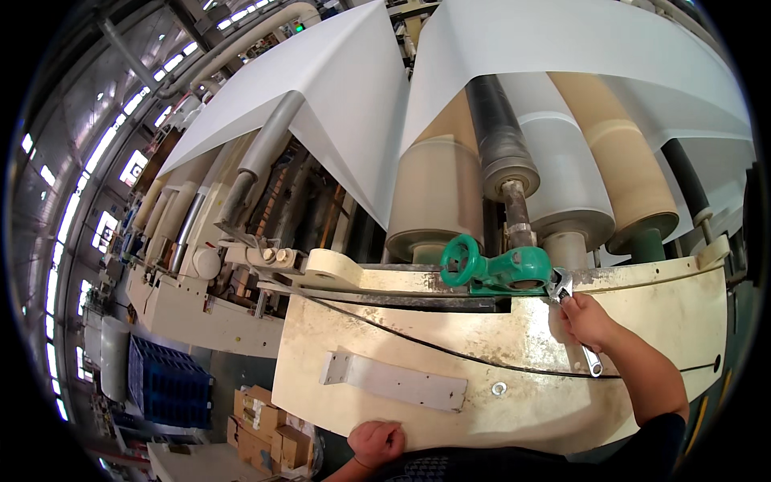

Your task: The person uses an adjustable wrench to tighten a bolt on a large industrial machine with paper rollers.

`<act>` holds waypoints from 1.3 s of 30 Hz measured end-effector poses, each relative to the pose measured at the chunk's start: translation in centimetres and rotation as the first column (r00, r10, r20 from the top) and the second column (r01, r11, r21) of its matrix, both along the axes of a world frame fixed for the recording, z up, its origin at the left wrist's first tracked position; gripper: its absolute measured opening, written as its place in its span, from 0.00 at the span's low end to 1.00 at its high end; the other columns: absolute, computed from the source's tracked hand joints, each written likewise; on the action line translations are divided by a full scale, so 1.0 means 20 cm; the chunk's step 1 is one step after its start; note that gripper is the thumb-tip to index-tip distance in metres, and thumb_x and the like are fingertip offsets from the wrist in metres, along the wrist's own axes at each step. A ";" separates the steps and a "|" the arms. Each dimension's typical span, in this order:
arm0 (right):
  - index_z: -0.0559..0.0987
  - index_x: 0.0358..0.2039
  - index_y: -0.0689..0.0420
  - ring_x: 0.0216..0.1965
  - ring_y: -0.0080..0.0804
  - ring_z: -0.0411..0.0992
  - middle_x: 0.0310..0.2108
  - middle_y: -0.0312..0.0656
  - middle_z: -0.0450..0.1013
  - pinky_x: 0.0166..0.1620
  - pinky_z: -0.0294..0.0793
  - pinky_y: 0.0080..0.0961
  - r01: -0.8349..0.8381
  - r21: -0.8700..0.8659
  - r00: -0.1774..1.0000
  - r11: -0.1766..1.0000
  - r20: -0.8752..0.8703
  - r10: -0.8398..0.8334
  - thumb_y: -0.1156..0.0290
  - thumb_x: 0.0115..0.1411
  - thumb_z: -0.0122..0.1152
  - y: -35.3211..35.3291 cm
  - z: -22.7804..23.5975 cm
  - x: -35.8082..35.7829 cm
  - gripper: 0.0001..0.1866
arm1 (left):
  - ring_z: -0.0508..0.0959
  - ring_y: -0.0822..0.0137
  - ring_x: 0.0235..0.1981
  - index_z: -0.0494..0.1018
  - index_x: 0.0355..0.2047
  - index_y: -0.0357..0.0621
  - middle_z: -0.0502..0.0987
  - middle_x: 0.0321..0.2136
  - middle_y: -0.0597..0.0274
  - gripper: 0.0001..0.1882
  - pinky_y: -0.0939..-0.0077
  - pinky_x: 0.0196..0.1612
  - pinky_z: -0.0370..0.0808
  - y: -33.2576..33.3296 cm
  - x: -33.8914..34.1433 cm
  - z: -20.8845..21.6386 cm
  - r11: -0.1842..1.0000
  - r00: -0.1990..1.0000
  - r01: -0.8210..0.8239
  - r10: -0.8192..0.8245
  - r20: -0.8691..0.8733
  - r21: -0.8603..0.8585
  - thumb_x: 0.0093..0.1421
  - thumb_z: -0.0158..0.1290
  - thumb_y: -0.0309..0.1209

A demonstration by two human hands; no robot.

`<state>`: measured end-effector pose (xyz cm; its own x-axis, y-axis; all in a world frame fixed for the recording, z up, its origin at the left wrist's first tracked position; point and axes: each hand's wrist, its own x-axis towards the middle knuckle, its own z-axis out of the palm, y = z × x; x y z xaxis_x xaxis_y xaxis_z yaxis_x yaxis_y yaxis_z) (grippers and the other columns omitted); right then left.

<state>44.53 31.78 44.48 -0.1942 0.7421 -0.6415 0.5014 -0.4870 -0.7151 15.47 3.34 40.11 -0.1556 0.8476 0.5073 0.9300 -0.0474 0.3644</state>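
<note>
My right hand (586, 321) is closed around the handle of a silver adjustable wrench (594, 365). The wrench's jaw end is at the right side of a green cast bearing housing (520, 269); whether the jaws grip a nut there I cannot tell. A green handwheel (462, 261) sits at the housing's left end. Behind the housing, a worn metal shaft leads up to a dark roller (506, 153). Low in view, my left hand (376, 442) is curled into a fist near the front edge of the cream machine frame (514, 329), with nothing seen in it.
White paper web (562, 36) stretches overhead across tan and grey rollers (438, 189). A black cable (418, 340) runs over the frame, above a flat metal bracket (401, 381) and a washer (499, 389). Cardboard boxes (261, 426) and blue pallets (169, 381) stand at lower left.
</note>
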 end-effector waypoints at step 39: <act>0.61 0.18 0.52 0.16 0.22 0.51 0.15 0.31 0.52 0.26 0.66 0.26 0.568 -0.231 -0.063 0.790 -0.969 -0.238 0.54 0.65 0.43 0.21 -0.03 0.39 0.21 | 0.68 0.59 0.12 0.72 0.17 0.47 0.69 0.12 0.61 0.04 0.68 0.16 0.66 -0.04 -0.03 -0.05 0.999 1.000 0.004 -0.004 -0.019 -0.039 0.39 0.53 0.23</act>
<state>52.32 35.93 43.94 -0.0931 0.9949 -0.0380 -0.8950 -0.1004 -0.4347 14.87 2.57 39.16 -0.1428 0.8673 0.4769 0.9366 -0.0374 0.3484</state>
